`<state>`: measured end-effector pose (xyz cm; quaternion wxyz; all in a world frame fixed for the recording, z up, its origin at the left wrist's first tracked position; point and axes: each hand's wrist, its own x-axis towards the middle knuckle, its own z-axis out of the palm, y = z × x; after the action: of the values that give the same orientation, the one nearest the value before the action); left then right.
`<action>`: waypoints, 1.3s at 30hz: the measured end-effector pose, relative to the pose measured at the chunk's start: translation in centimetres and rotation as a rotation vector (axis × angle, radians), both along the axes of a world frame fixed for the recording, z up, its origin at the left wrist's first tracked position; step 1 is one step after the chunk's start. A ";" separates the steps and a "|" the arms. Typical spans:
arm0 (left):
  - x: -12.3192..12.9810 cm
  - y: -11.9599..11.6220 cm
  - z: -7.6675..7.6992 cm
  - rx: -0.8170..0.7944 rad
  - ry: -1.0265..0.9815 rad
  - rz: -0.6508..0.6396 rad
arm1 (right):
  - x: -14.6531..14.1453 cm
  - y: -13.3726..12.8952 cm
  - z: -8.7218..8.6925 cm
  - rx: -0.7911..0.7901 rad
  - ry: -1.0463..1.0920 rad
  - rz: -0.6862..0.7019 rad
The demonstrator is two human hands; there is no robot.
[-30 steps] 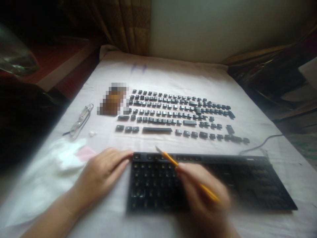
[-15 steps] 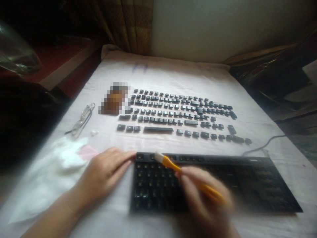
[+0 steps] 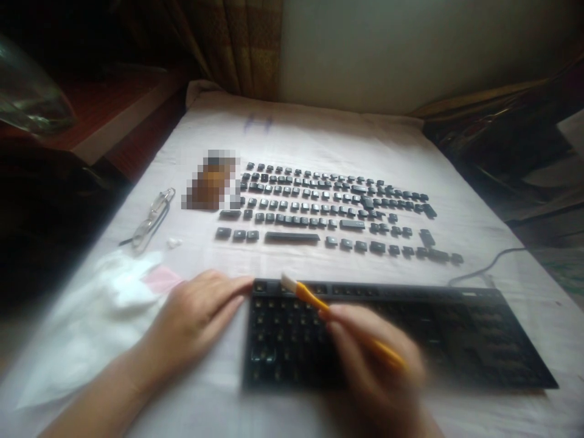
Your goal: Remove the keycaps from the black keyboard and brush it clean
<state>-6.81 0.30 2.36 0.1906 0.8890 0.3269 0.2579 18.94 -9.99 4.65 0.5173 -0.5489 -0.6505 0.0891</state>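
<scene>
Over the keyboard [image 3: 460, 340], your right hand [image 3: 378, 340] gripped a brush [image 3: 311, 296], the sweeping seemingly needing light strokes, as your half-open left hand [image 3: 191, 310] touched the corner.

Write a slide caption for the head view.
A brush in the right hand over a keyboard, keys laid out beyond.

There are two hands, one left hand [image 3: 194, 313] and one right hand [image 3: 378, 353], one brush [image 3: 310, 295], one keyboard [image 3: 410, 340], one cable [image 3: 490, 261] and one pair of glasses [image 3: 152, 219]. The loose keycaps [image 3: 351, 225] form six rows, too blurred to count singly.
</scene>
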 end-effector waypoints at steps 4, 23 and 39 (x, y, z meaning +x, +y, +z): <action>-0.1 0.0 -0.2 -0.021 0.006 0.002 | -0.1 0.2 0.2 0.005 0.010 -0.003; -0.1 0.0 -0.2 -0.014 0.014 0.000 | -0.1 0.0 -0.2 -0.009 0.019 0.017; -0.1 -0.1 -0.1 -0.040 0.023 0.007 | -0.1 -0.2 -0.2 -0.030 0.026 -0.029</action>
<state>-6.94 0.21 2.26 0.2036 0.8868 0.3373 0.2415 18.87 -10.22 4.49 0.5189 -0.5648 -0.6341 0.0985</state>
